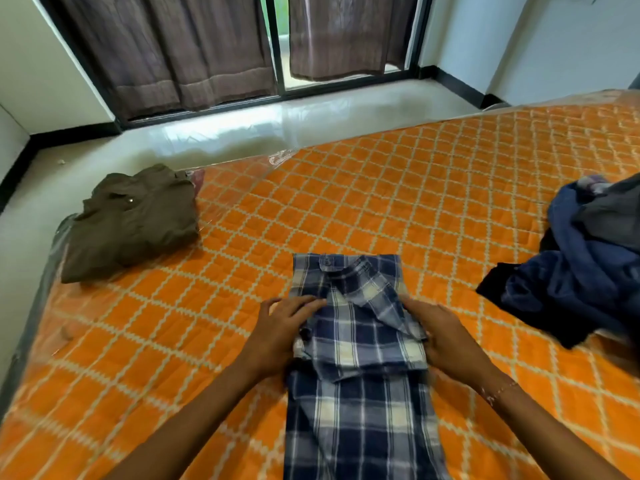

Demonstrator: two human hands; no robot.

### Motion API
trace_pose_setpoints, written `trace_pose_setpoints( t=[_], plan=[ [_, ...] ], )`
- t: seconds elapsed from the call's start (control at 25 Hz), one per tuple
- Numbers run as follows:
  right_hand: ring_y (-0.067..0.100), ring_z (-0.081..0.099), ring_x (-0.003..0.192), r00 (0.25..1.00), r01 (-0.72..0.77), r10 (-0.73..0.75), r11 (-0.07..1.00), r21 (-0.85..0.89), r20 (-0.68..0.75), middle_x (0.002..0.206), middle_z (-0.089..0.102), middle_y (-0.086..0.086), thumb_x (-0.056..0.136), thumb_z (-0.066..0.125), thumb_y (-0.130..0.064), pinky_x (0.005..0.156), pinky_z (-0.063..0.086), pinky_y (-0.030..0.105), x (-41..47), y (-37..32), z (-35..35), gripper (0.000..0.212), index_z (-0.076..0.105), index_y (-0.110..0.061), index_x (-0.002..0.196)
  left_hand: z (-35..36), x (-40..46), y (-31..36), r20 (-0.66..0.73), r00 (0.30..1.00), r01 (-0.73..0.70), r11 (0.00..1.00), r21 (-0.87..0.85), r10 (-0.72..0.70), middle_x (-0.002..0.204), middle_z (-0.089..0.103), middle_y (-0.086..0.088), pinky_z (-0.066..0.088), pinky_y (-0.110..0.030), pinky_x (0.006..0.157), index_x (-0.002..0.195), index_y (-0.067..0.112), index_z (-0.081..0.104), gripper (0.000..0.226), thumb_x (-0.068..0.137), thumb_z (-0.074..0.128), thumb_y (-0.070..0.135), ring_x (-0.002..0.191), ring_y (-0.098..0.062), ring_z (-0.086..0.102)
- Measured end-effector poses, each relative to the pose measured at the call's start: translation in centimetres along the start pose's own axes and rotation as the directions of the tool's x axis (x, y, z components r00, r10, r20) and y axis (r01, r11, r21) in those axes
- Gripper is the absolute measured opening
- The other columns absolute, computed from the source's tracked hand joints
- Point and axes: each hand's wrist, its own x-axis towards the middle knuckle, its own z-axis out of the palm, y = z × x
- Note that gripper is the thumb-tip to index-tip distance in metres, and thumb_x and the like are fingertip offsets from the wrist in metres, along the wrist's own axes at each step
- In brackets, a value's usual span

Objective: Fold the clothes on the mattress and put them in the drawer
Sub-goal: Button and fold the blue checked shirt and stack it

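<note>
Bright daylight from window point(282, 43), glare on glossy floor point(242, 123); wide-angle edge bending, slight motion blur, soft shadows.
</note>
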Motion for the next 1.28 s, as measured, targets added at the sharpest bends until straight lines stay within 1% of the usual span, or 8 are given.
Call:
trace_pose_setpoints(
  t=[0.2, 0.32, 0.4, 0.48, 0.6, 0.92, 1.16, 1.28],
  plan=[
    [0.02, 0.054, 0.105, 0.989, 0.104, -0.101, 0.994, -0.026, 0.109, 0.116, 0.056, -0.006, 0.08, 0.054, 0.009, 0.079, 0.041, 0.027, -1.6, -3.4, -1.3, 0.077, 0.039, -0.043, 0.135, -1.8, -1.0, 2.1, -0.01, 0.988, -0.156, 0.985, 0.077, 0.157, 0.086, 0.061, 0.002, 0.03, -0.023, 0.068, 0.089, 0.022, 0.053, 0.031, 0.066, 0.066, 0.007, 0.074, -0.016, 0.057],
    [0.009, 0.064, 0.099, 0.95, -0.164, 0.033, 0.899, 0.406, 0.312, 0.103, 0.069, -0.005, 0.084, 0.053, 0.006, 0.087, 0.052, 0.04, -2.3, -4.5, -4.5, 0.048, 0.059, -0.033, 0.111, -3.6, -2.5, 1.9, 0.189, 0.979, -0.042, 0.981, -0.191, 0.079, 0.079, 0.059, 0.009, 0.036, -0.018, 0.063, 0.082, 0.019, 0.063, 0.014, 0.074, 0.056, 0.028, 0.069, -0.001, 0.054],
    [0.011, 0.064, 0.092, 0.972, -0.229, 0.227, 0.835, 0.5, 0.064, 0.096, 0.068, -0.005, 0.089, 0.06, -0.006, 0.087, 0.052, 0.041, -0.9, -5.6, -5.0, 0.028, 0.061, -0.023, 0.111, -3.7, -2.2, 2.5, 0.134, 0.98, 0.189, 0.913, -0.36, -0.15, 0.083, 0.06, 0.005, 0.042, -0.022, 0.064, 0.088, 0.014, 0.066, 0.035, 0.077, 0.05, 0.044, 0.072, -0.003, 0.054],
    [0.019, 0.061, 0.092, 0.921, -0.323, 0.382, 0.853, 0.41, -0.069, 0.099, 0.064, 0.003, 0.087, 0.067, -0.033, 0.086, 0.05, 0.04, 1.3, -7.8, -4.0, 0.037, 0.059, -0.014, 0.119, -2.8, -0.8, 3.6, -0.031, 0.939, 0.343, 0.939, -0.014, -0.343, 0.102, 0.059, -0.001, 0.045, -0.03, 0.07, 0.112, 0.014, 0.059, 0.05, 0.082, 0.05, 0.053, 0.089, -0.016, 0.056],
    [0.025, 0.064, 0.091, 0.874, -0.472, 0.485, 0.836, 0.279, 0.026, 0.096, 0.068, 0.009, 0.079, 0.071, -0.047, 0.083, 0.052, 0.043, 3.2, -10.1, -0.9, 0.052, 0.065, -0.007, 0.112, -1.9, 0.3, 5.4, 0.106, 0.879, 0.433, 0.87, 0.235, -0.466, 0.12, 0.052, -0.003, 0.043, -0.03, 0.07, 0.124, 0.014, 0.048, 0.045, 0.088, 0.052, 0.041, 0.101, -0.021, 0.054],
    [0.02, 0.059, 0.069, 0.729, -0.423, 0.657, 0.213, 0.881, 0.192, 0.083, 0.064, 0.012, 0.083, 0.067, 0.001, 0.05, 0.049, 0.02, 5.1, -10.7, -2.1, 0.007, 0.066, -0.005, 0.081, -3.6, 0.2, 6.5, -0.299, 0.919, 0.315, 0.934, 0.17, -0.255, 0.053, 0.053, -0.002, 0.025, -0.02, 0.036, 0.057, 0.011, 0.057, 0.029, 0.06, 0.083, -0.002, 0.04, -0.015, 0.045],
    [0.017, 0.059, 0.07, 0.842, -0.307, 0.539, 0.437, 0.846, 0.027, 0.072, 0.051, 0.006, 0.086, 0.065, 0.002, 0.057, 0.044, 0.019, 3.3, -10.5, -5.1, 0.049, 0.048, -0.005, 0.131, -1.5, 2.8, 9.4, -0.162, 0.964, 0.236, 0.957, 0.167, -0.21, 0.056, 0.056, -0.002, 0.039, -0.024, 0.041, 0.056, 0.013, 0.062, 0.032, 0.042, 0.087, -0.002, 0.049, -0.02, 0.054],
    [0.019, 0.049, 0.068, 0.957, -0.139, 0.261, 0.799, 0.585, -0.13, 0.084, 0.054, -0.004, 0.087, 0.057, 0.009, 0.057, 0.038, 0.022, 2.2, -11.5, -3.8, 0.058, 0.042, -0.013, 0.139, -0.1, 1.6, 8.7, -0.012, 0.978, 0.208, 0.978, 0.018, -0.208, 0.076, 0.06, -0.007, 0.044, -0.034, 0.061, 0.083, 0.007, 0.067, 0.011, 0.073, 0.072, 0.006, 0.069, -0.025, 0.059]
  ],
)
